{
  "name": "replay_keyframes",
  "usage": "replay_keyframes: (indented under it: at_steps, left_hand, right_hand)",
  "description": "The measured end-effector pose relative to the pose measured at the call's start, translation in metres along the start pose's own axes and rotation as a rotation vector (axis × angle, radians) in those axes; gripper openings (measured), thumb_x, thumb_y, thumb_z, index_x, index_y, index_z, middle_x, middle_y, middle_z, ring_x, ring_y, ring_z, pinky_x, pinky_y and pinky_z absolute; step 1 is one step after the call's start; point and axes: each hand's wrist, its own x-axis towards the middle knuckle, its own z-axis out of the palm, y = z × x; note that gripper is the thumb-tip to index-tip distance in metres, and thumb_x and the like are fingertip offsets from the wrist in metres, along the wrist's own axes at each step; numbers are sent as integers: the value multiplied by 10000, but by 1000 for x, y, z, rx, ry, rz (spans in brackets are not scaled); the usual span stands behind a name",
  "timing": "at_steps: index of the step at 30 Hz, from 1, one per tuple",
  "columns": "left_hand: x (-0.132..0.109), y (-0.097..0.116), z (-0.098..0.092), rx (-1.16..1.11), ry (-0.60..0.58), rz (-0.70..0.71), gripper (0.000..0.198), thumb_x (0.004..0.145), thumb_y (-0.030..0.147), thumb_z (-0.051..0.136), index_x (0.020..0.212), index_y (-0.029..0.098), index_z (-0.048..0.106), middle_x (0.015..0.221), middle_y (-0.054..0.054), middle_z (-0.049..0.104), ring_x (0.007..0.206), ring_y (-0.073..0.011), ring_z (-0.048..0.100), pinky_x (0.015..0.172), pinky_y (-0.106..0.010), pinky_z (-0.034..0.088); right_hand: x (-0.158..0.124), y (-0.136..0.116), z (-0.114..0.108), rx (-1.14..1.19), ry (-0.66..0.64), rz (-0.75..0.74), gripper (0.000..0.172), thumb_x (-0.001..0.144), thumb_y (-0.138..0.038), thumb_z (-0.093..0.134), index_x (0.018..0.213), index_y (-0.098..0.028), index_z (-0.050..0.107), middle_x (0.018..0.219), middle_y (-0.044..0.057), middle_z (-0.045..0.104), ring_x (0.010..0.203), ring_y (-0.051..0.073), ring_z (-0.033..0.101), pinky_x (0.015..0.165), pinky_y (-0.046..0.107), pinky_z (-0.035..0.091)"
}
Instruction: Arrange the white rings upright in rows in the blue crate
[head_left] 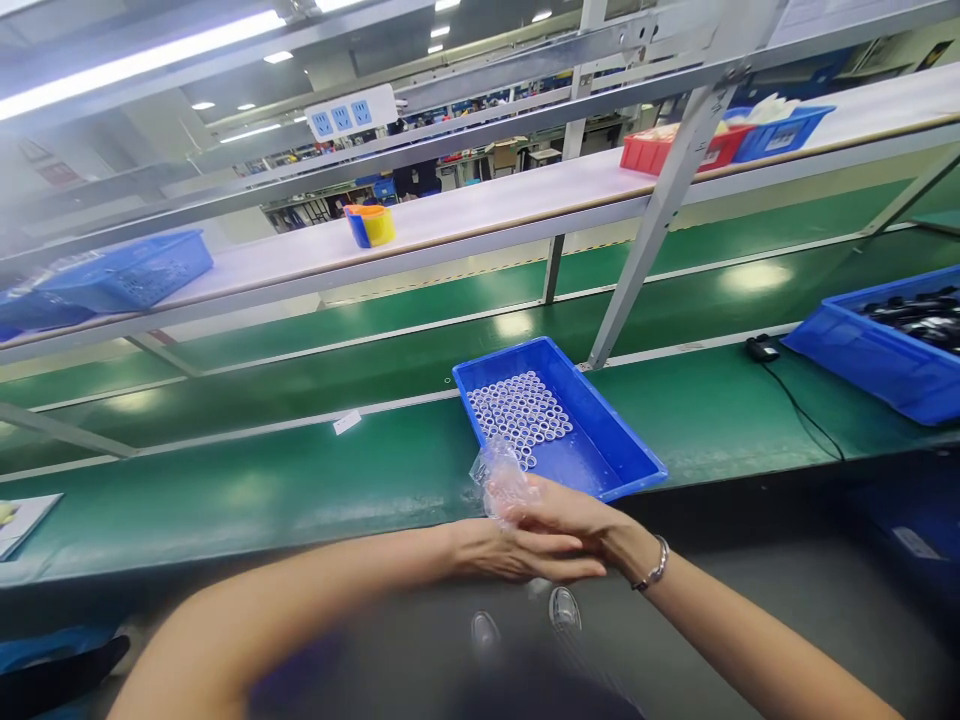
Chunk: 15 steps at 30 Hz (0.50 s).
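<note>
My two hands meet just below the front edge of the green bench. My right hand [566, 515], with a bracelet at the wrist, lies across the left one, and its fingers pinch a crumpled clear plastic bag [501, 482]. My left hand [510, 558] is stretched out flat under the right hand, fingers pointing right. Just beyond the bag stands a blue tray [630, 452] holding several small silvery rings [521, 410] laid out in a sheet.
A green conveyor belt [300, 380] runs behind the bench. At the right sit a blue bin of dark parts [870, 365] and a black adapter with a cable [761, 348]. The upper shelf carries a blue basket [127, 270], a colourful cup [370, 225] and red and blue bins [652, 152]. A slanted metal post [660, 210] rises behind the tray.
</note>
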Motion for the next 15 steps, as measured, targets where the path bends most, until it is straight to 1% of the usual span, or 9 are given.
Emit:
replay_keyframes:
  at_steps: [2,3,5,6,7,9,10,13,15]
  left_hand:
    - [7,-10,-11,72,-93,14,551,858,104,356,1309,307,598,1520,58,462,1499,-135,239,1281,-436,152]
    - [9,-11,-17,96,-166,13,535,866,120,342,1277,305,629,1496,12,492,1492,-197,252,1257,-529,139]
    - [11,-4,-25,62,-303,25,516,885,141,311,1171,352,686,1389,-43,574,1420,-275,328,1122,-627,229]
    - [11,3,-27,-7,-345,25,501,893,146,311,1104,361,711,1305,-70,615,1351,-297,383,1019,-612,300]
    - [10,11,-26,-102,-364,10,471,900,156,321,1040,343,729,1196,-101,647,1252,-311,443,899,-560,356]
    - [8,29,-20,-309,-359,-96,379,910,182,366,951,242,738,941,-132,647,982,-286,526,685,-427,359]
    - [9,38,-16,-399,-366,-192,340,911,192,388,916,184,728,838,-121,620,856,-255,526,614,-384,326]
    - [20,67,-2,-598,-467,-523,273,892,165,424,869,92,687,741,-101,612,715,-217,535,547,-337,288]
    - [31,85,5,-803,-555,-729,223,865,138,461,845,98,679,751,-115,653,719,-229,580,577,-335,330]
  right_hand:
    - [2,-3,-13,-22,-2,-26,263,682,-319,800,811,-168,628,637,-55,571,573,83,455,541,233,374]
    - [3,-3,-21,-22,-4,-36,315,692,-320,799,925,-172,647,663,-56,589,594,89,489,568,234,394]
    - [5,3,-35,-35,-8,-52,518,711,-380,799,1156,-188,616,729,-44,626,660,116,557,627,253,439]
    - [6,9,-41,-63,-8,-66,572,716,-426,798,1199,-189,607,775,-26,647,711,131,583,665,267,462]
    - [6,19,-44,-103,-7,-79,557,717,-476,794,1159,-177,635,807,-7,659,743,140,592,690,277,475]
    - [3,43,-44,-177,33,-97,482,726,-597,746,905,-156,672,761,-1,634,682,124,557,632,265,471]
    - [0,57,-40,-197,65,-94,505,742,-660,694,811,-163,633,702,-18,592,606,104,509,560,249,445]
    - [-12,103,-18,-153,238,-41,608,781,-820,473,833,-215,503,567,-89,419,427,78,339,377,216,305]
    - [-21,131,-1,-66,370,-6,667,739,-881,424,888,-234,485,552,-87,423,420,110,398,369,240,353]
